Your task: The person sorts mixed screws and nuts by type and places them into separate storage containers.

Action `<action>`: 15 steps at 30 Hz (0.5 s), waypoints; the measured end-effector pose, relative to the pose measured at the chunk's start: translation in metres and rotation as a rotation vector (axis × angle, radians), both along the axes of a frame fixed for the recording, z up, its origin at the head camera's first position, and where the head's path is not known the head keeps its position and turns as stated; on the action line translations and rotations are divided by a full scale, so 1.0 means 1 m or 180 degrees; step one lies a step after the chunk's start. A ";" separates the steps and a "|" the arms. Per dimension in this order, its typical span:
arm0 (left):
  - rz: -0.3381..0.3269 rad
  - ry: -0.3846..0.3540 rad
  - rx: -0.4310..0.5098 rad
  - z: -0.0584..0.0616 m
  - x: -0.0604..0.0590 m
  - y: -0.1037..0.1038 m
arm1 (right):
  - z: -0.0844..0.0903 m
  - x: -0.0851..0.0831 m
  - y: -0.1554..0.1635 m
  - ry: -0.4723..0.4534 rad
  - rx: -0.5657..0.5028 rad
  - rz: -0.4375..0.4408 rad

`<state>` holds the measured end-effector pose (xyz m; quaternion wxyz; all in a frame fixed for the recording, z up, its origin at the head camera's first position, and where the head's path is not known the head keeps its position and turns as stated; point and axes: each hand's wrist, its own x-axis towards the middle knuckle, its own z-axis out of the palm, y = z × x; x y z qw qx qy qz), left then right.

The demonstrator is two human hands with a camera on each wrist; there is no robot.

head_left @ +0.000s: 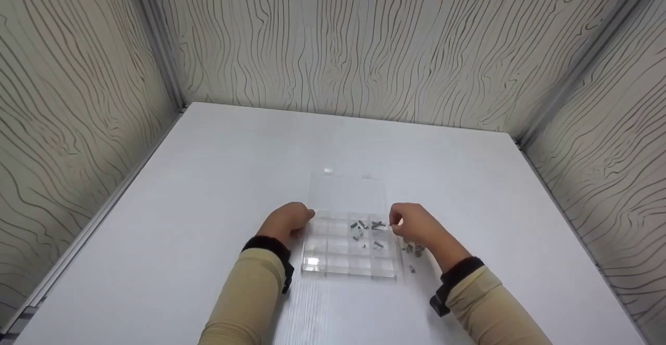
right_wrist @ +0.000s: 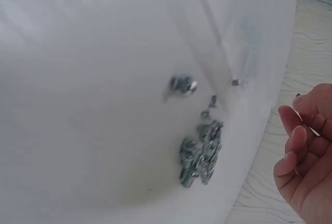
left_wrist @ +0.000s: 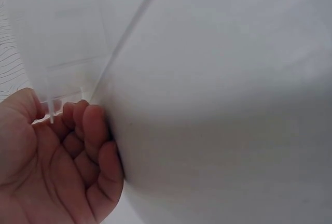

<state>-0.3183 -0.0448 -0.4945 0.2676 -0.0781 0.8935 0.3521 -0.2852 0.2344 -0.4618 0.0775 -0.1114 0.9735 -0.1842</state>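
Observation:
A clear plastic compartment box (head_left: 338, 255) lies on the white table with its clear lid (head_left: 347, 191) folded back. My left hand (head_left: 285, 222) grips the box's left side, thumb on top and fingers curled beneath the edge in the left wrist view. Several small metal screws (head_left: 378, 244) sit in compartments toward the upper right. Over the right edge, my right hand (head_left: 418, 224) pinches a small screw; only a dark tip shows at the thumb in the right wrist view. Just below that hand lies a pile of loose screws (right_wrist: 199, 156).
One screw (head_left: 412, 269) lies apart from the pile, nearer the front. The white table (head_left: 234, 152) runs back to wood-patterned panels (head_left: 333, 48), with more panels on both sides.

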 end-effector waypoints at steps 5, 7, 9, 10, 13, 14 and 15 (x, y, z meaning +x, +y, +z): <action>0.0172 -0.0024 0.0039 0.001 0.001 0.000 | 0.003 0.006 -0.021 0.0156 -0.0078 0.0413; 0.0184 -0.0035 0.0047 0.002 0.001 0.000 | 0.002 0.008 -0.028 0.0203 -0.0032 0.0530; 0.0072 -0.0033 0.0000 0.003 0.002 0.001 | 0.000 0.009 -0.033 0.0204 0.0008 0.0597; 0.0021 -0.0029 -0.0020 0.004 0.002 0.001 | -0.001 0.009 -0.035 0.0184 0.0031 0.0601; -0.0138 0.0007 -0.0106 0.005 0.002 0.001 | -0.002 0.010 -0.040 0.0124 0.0077 0.0633; -0.0159 0.0009 -0.0118 0.005 0.002 0.002 | -0.002 0.010 -0.041 0.0093 0.0081 0.0641; -0.0127 0.0000 -0.0102 0.005 0.002 0.001 | -0.002 0.009 -0.042 0.0067 0.0087 0.0642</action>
